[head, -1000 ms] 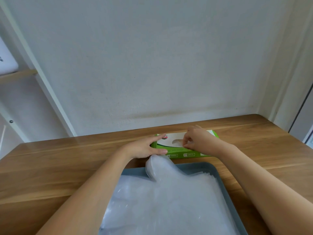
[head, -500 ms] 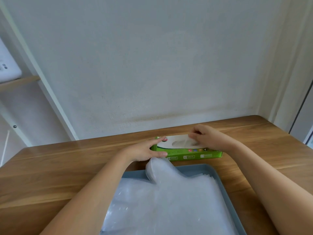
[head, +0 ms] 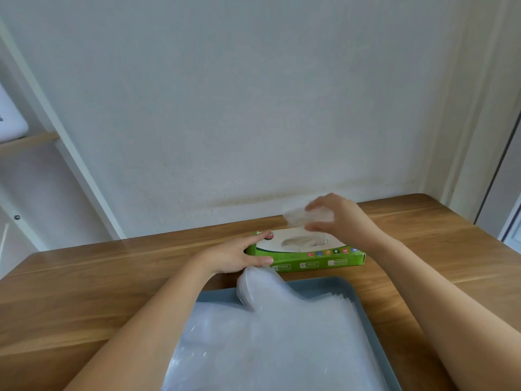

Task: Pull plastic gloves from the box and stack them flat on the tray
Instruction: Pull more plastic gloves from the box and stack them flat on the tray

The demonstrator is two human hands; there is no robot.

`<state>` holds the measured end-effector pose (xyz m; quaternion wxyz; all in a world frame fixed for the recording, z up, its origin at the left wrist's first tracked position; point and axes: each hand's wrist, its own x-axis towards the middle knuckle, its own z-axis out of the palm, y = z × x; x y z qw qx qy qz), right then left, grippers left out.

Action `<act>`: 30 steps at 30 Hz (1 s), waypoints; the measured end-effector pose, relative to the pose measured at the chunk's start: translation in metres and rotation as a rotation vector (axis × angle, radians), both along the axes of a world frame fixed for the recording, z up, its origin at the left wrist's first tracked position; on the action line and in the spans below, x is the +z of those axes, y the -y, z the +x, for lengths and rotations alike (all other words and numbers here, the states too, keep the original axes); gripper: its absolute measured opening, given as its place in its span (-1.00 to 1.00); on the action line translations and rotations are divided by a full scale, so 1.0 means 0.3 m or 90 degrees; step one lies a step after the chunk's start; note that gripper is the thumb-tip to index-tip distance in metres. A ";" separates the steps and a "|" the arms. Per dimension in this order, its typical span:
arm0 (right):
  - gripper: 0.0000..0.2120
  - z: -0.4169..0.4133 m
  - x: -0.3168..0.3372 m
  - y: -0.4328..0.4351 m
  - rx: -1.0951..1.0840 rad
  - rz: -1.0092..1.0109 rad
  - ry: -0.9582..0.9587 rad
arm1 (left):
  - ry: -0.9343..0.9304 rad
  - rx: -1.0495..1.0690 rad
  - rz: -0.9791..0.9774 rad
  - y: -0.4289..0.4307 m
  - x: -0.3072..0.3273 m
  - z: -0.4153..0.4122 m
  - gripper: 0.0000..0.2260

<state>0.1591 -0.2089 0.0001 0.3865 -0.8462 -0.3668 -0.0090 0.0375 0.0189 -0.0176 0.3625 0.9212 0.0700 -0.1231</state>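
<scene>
Our left hand [head: 236,256], fingers straight, presses the end of the box [head: 310,259] to pin it down while our right hand [head: 342,220] pinches a crumpled glove [head: 297,215] just above its slot, bound for the stack [head: 282,340] on the tray [head: 348,287].

Head cam looks fwd & down, close over table [head: 112,277].
</scene>
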 end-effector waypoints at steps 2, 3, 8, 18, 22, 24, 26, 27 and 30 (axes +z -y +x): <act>-0.99 -0.019 0.020 -0.017 -0.023 0.024 0.028 | -0.002 0.005 0.002 0.001 0.001 0.000 -0.39; -0.93 -0.023 0.029 -0.022 -0.031 0.041 0.031 | -0.003 0.009 0.000 0.002 0.001 0.001 -0.39; -0.84 -0.022 0.074 -0.011 -0.063 0.068 0.005 | -0.005 0.020 -0.003 0.009 0.005 -0.002 -0.41; -0.82 -0.013 0.044 0.023 -0.082 -0.153 0.005 | 0.001 0.002 0.012 0.016 0.015 -0.008 -0.41; -0.90 0.002 0.056 0.026 -0.120 -0.125 0.012 | -0.001 -0.002 0.019 0.015 0.015 -0.007 -0.39; -0.90 0.006 0.071 0.025 -0.113 -0.020 -0.026 | -0.001 0.004 0.023 0.016 0.016 -0.004 -0.39; -0.92 -0.009 0.111 0.022 -0.085 0.145 -0.116 | -0.005 0.006 0.033 0.019 0.022 -0.004 -0.39; -0.92 -0.023 0.138 0.023 -0.059 0.247 -0.185 | -0.008 0.008 0.039 0.018 0.021 -0.003 -0.40; -0.84 -0.072 0.228 0.036 0.050 0.502 -0.432 | -0.014 0.008 0.052 0.020 0.027 -0.003 -0.42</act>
